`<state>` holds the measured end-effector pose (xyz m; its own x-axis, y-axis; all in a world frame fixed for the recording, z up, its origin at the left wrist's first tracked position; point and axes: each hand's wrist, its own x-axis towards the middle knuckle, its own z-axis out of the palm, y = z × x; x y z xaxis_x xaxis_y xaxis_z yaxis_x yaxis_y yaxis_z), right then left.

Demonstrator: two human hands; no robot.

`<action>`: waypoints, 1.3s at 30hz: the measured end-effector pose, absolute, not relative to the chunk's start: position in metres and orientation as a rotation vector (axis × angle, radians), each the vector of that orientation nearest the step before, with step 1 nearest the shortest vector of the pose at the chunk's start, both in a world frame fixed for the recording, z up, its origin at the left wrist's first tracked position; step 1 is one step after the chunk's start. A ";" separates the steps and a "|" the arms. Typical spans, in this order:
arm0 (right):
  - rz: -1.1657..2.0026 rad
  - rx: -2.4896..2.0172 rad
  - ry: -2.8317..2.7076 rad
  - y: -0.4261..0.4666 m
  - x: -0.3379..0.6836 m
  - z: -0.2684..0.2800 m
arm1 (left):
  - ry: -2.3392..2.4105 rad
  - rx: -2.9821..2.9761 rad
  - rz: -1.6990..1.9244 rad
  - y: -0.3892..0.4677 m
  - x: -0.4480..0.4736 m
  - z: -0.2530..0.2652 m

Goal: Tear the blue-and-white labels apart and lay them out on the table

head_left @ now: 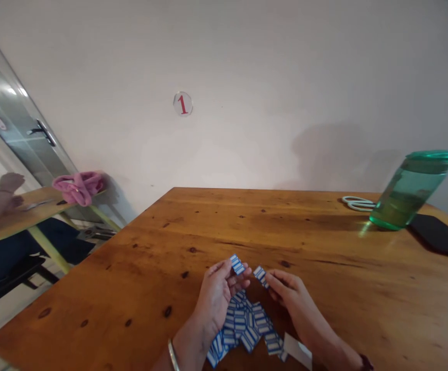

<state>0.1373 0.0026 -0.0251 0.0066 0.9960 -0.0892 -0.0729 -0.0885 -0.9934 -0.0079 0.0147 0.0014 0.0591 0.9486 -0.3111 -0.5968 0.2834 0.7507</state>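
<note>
My left hand [220,288] pinches a small blue-and-white striped card [237,264] between thumb and fingers, above the table. Just right of it, my right hand [288,291] grips another blue-and-white striped card [261,276] by its lower right end. A narrow gap separates the two cards. Below and between my wrists lies a loose pile of similar blue-and-white cards [241,324], overlapping at many angles. A plain white piece [298,351] rests by the pile's right side, partly under my right forearm. The print on the cards is too small to read.
On the wooden table [150,278] at the right stand a green bottle [411,190], a white coiled cable [357,203] and a dark flat phone-like object [442,236]. At left, another person's arm [0,203] rests on a second table with a pink cloth [79,186]. A wall rises behind.
</note>
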 end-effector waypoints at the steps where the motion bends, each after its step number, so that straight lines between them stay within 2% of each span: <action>1: 1.349 -1.185 -1.022 0.002 0.139 -0.023 | 0.887 0.500 1.235 0.014 -0.008 0.001; 10: 1.512 -1.054 -0.814 0.000 0.143 -0.015 | 0.874 0.564 1.171 0.010 -0.005 0.002; 21: 1.423 -1.042 -0.865 0.001 0.142 -0.010 | 0.917 0.714 1.091 0.006 0.000 0.004; 34: 1.491 -0.981 -0.856 -0.001 0.140 -0.015 | 1.031 0.906 1.103 0.003 0.004 0.005; 39: 1.383 -1.007 -0.867 0.000 0.142 -0.015 | 1.043 0.953 1.086 0.001 0.005 0.006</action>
